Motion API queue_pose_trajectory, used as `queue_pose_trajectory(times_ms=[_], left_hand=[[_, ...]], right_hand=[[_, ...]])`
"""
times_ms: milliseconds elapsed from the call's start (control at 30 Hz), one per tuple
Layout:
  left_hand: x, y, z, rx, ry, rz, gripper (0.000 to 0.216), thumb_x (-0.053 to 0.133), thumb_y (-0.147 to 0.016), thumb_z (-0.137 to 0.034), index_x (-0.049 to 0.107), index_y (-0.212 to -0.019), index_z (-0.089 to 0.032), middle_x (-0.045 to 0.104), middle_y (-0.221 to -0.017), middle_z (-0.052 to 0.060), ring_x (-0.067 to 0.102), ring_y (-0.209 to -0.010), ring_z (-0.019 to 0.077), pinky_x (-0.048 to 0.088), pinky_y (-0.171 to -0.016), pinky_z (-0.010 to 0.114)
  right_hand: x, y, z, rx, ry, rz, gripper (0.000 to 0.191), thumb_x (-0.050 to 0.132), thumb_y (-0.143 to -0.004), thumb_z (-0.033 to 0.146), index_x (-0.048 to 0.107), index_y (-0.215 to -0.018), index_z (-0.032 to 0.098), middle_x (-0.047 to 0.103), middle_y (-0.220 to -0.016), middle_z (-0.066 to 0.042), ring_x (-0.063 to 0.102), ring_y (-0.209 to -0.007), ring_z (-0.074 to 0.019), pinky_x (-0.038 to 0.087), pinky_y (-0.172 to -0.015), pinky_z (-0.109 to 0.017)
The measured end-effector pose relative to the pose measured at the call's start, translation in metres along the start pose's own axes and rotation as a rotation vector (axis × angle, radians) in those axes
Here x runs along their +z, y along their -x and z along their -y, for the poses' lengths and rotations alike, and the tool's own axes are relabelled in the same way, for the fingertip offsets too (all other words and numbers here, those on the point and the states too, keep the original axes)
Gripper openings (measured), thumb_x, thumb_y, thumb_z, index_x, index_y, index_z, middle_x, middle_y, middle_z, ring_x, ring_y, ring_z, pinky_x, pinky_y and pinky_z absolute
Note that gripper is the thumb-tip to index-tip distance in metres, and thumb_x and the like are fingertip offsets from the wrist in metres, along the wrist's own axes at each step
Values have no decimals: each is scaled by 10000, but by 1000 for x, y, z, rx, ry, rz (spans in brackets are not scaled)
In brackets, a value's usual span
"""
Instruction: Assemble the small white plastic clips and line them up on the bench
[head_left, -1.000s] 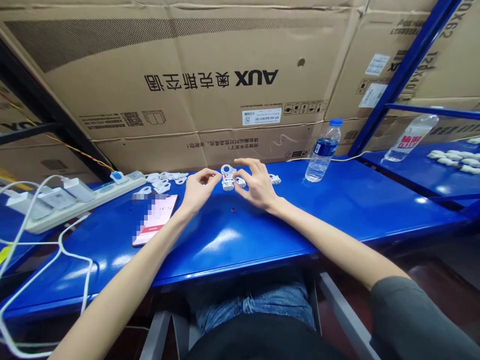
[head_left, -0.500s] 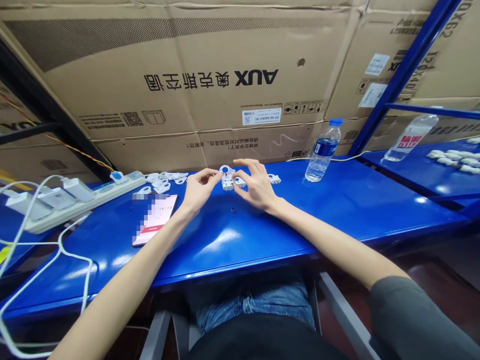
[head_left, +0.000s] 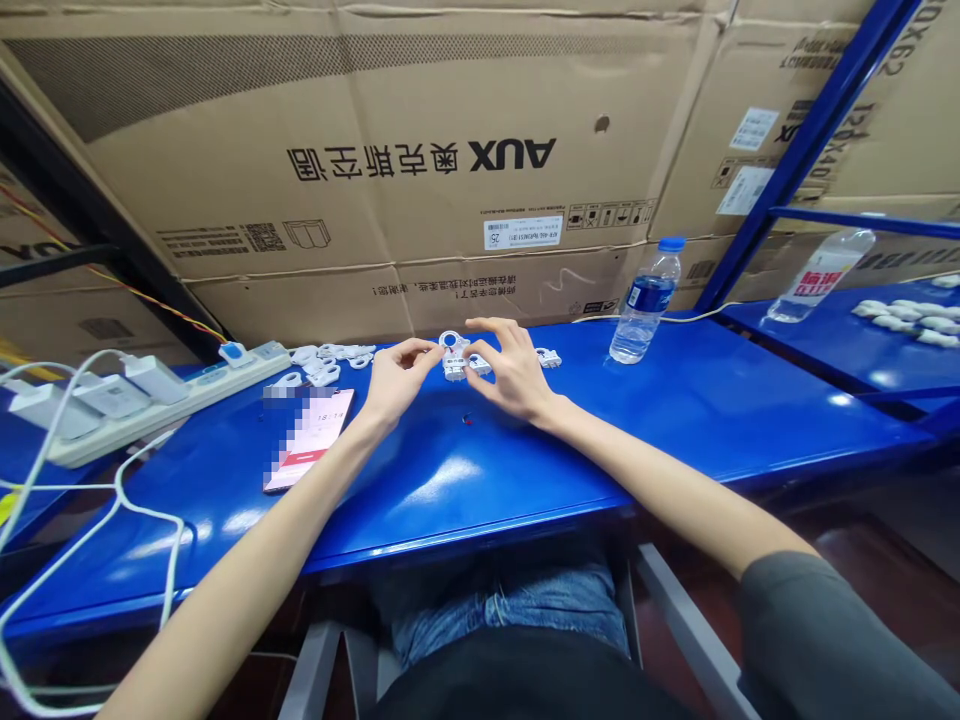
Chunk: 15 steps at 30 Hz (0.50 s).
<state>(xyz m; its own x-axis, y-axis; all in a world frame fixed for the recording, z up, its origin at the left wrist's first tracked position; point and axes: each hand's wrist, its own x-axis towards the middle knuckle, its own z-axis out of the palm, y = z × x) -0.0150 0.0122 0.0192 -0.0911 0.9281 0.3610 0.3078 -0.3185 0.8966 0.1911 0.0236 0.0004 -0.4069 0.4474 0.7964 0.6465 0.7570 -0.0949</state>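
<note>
A small white plastic part with a ring at its top [head_left: 454, 368] is held at the back middle of the blue table. My left hand [head_left: 397, 382] is closed, its thumb and index finger pinching at the part's left side near the ring. From the other side my right hand [head_left: 517, 375] grips the part between curved fingers and thumb. Another white piece [head_left: 480, 366] shows close to my right fingertips, and one more white piece [head_left: 551, 358] lies just beyond that hand. A tiny dark and red item [head_left: 467, 420] rests on the table in front of my hands.
Left of my hands lie several white ring-shaped pieces [head_left: 330, 362], a phone [head_left: 311, 440] and a power strip [head_left: 180, 400] with chargers and white cables. A water bottle [head_left: 649, 300] stands at the right. Cardboard boxes [head_left: 420, 90] wall off the back.
</note>
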Motion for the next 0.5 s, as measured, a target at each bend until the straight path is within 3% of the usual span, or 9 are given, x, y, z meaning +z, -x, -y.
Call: queue_pose_trajectory(times_ms=[367,500], left_hand=[[-2,0,3,37,-96,-45,284,778,-770,-491,745,-753,-210,553,-603,-29,438,-586,130,329,-604,301],[-2,0,4,18,-91,-30,285,783,-747,-497,747,-745,-214,584,-615,-22,458,-594,133,345,-596,290]], right_hand=[[4,2,-1,-20,-7,-39,116,639,-1005,303,713,-1056,230,613,-1455,-114,518,-1370,-292,447,-1108,-473],[4,2,-1,4,-6,-29,120,643,-1001,312,716,-1053,232,612,-1456,-116,515,-1377,-297,442,-1118,-476]])
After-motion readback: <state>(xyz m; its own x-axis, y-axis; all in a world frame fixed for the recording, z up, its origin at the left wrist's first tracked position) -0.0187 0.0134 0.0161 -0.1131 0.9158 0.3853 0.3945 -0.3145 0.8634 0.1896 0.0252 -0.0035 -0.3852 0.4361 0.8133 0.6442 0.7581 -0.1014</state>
